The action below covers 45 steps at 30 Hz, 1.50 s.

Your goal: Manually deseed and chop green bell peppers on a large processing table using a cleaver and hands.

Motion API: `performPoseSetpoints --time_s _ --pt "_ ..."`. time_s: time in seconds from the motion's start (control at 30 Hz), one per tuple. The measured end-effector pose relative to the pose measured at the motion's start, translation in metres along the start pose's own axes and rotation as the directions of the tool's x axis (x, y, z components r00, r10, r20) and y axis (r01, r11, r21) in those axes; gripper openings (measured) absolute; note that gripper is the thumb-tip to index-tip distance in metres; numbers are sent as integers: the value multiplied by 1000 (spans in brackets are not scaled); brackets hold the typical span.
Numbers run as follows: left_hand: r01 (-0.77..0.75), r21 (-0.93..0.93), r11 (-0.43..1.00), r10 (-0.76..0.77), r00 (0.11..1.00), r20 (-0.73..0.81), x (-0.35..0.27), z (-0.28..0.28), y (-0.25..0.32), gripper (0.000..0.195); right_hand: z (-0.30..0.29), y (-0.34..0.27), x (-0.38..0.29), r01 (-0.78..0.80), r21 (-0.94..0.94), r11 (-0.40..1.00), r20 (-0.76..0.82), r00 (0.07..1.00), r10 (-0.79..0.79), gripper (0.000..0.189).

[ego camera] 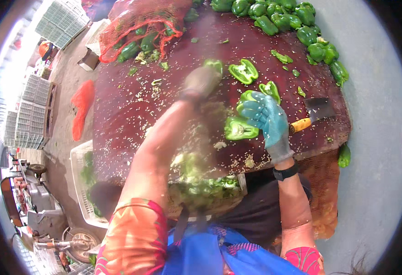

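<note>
My right hand, in a teal-coated glove, lies over a green bell pepper piece; whether its fingers grip it I cannot tell. Just left of it is an opened pepper half with its core showing. My left hand, gloved and blurred, reaches over the dark red tabletop, with a green pepper piece at its fingertips; its grip is unclear. Two more cut halves lie between and above the hands. Right of my right hand rests a broad-bladed cleaver with a yellow handle.
Whole green peppers line the far right edge. A red mesh bag of peppers stands at the far left. Below the near edge is a crate of pepper pieces; another white crate stands left. Seeds are scattered over the table.
</note>
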<state>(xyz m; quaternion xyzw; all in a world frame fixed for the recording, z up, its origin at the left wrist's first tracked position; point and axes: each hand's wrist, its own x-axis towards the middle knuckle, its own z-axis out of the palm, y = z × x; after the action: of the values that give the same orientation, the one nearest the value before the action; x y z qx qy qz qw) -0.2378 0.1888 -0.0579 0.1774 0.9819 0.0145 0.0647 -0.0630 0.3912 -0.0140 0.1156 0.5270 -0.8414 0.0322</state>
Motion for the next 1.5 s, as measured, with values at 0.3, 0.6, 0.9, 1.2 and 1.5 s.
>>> performPoseSetpoints --time_s 0.3,0.6,0.9,1.2,1.5 --pt "-71 -126 989 47 981 -186 -166 -33 36 34 61 30 -2 281 -553 784 228 956 -182 61" --pt "49 -424 904 -181 944 -277 -200 -28 45 42 91 49 -4 300 -443 845 256 945 -201 34" --pt "-20 -868 496 -234 960 -155 -222 -37 20 25 52 92 22 653 -410 637 491 747 -449 31" --pt "104 -306 946 -200 933 -301 -259 -25 -37 28 43 99 30 602 -481 638 526 780 -339 40" --pt "-27 -559 829 -279 846 -455 -235 -33 18 30 81 83 9 819 -410 401 662 569 -487 38"
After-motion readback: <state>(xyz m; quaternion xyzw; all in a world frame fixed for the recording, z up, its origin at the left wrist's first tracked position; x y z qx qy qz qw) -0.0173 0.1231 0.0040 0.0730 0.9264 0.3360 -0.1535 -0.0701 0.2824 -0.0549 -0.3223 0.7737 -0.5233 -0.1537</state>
